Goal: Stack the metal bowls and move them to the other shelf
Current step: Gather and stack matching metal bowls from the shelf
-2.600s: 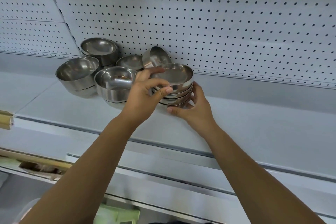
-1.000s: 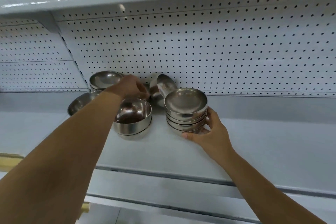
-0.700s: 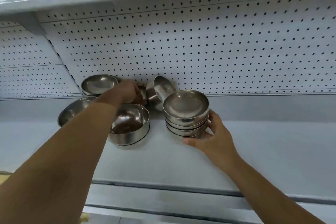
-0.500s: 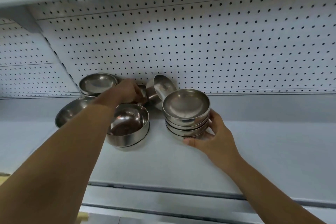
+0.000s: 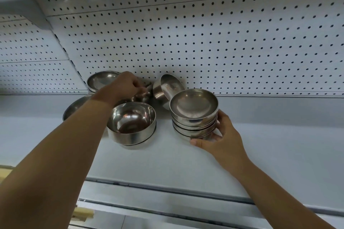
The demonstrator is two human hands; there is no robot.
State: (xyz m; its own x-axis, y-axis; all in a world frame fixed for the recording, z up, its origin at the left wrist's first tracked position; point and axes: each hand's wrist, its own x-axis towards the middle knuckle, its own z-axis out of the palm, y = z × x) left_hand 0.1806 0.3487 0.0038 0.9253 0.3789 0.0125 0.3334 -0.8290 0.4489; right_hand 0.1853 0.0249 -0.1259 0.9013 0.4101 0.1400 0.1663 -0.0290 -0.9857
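- My left hand (image 5: pixel 126 85), centre-left in the frame, reaches over the deep bowl (image 5: pixel 132 122), fingers curled down onto a small bowl (image 5: pixel 144 95) at the back. My knuckles hide the pinch itself, so I judge the hold shallow. If it slips on lifting, the bowl drops onto its neighbours.
- The tilted bowl (image 5: pixel 167 87) leans on its side against the pegboard (image 5: pixel 204 42), just right of that hand and very close to the small bowl. Pulling the small one out could knock it loose, and it might roll towards the shelf (image 5: pixel 167 163) edge.
- My left forearm passes just above the deep bowl. A low withdrawal could catch its rim and drag it forward.
- My right hand (image 5: pixel 221 135) wraps the stack (image 5: pixel 193 115) right of centre, thumb at the foot, fingers round the far side. It braces one side only, so a bowl landed off centre may make the shallow layers slide left.
- Two more bowls sit at the left: the rear bowl (image 5: pixel 101 80) and the hidden bowl (image 5: pixel 78 106), partly behind my arm, so I cannot tell how it rests.
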